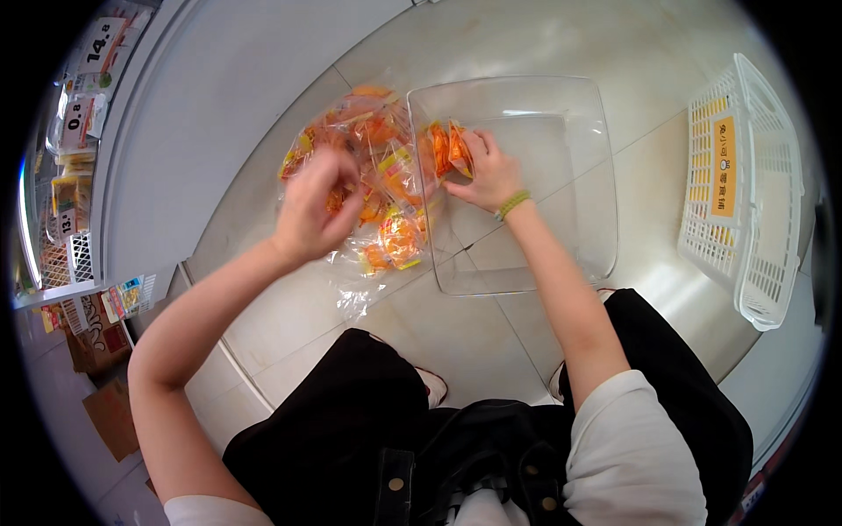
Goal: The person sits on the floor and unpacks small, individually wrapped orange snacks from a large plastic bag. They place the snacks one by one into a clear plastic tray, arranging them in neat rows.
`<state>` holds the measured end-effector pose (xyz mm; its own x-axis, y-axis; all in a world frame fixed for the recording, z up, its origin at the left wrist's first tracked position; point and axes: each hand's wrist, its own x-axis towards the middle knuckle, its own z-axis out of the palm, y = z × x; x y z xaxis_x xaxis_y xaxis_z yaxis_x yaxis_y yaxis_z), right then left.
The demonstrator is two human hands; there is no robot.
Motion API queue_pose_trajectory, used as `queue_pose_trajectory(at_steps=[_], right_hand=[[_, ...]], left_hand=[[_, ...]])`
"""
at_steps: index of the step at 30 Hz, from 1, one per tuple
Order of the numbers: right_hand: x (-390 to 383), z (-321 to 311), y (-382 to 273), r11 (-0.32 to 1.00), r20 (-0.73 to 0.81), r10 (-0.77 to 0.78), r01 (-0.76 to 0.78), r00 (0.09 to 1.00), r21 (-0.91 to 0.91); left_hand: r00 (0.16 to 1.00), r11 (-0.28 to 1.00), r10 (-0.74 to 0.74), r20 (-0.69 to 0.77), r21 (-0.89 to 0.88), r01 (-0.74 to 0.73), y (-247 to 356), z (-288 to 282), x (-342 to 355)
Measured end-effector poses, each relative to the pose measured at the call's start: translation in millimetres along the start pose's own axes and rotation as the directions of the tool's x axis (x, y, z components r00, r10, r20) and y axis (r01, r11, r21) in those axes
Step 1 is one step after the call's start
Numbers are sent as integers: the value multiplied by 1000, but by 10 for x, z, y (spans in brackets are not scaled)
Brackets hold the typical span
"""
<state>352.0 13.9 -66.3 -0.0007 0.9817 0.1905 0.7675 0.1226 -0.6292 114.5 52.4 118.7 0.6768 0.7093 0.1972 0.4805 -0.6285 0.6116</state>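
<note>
On the floor ahead lies a large clear plastic bag (353, 294) full of small snack packets (399, 238) in orange and yellow wrapping. My left hand (317, 206) is over this bag, fingers curled and smeared by motion; whether it holds a packet is hidden. Beside the bag stands a clear plastic bin (561, 219). Inside it, against its left wall, a few orange packets (447, 147) stand on edge in a row. My right hand (488, 174), with a green band at the wrist, reaches into the bin and grips the row's right end between thumb and fingers.
A white slatted plastic basket (745, 193) with an orange label stands at the right. Shelves with packaged goods and price tags (79, 123) rise at the far left, above a grey panel (193, 96). Brown cardboard (114, 419) lies lower left. My knees flank the near floor.
</note>
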Motion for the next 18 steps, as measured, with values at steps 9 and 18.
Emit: queue_pose_trajectory(at_steps=[9, 18], right_hand=[[-8, 134, -42, 994, -73, 98, -102, 992, -43], [117, -365, -94, 940, 394, 285, -336, 874, 65]], left_hand=[[537, 687, -723, 436, 369, 626, -791, 800, -1082], [395, 649, -753, 527, 494, 578, -662, 1079, -861]])
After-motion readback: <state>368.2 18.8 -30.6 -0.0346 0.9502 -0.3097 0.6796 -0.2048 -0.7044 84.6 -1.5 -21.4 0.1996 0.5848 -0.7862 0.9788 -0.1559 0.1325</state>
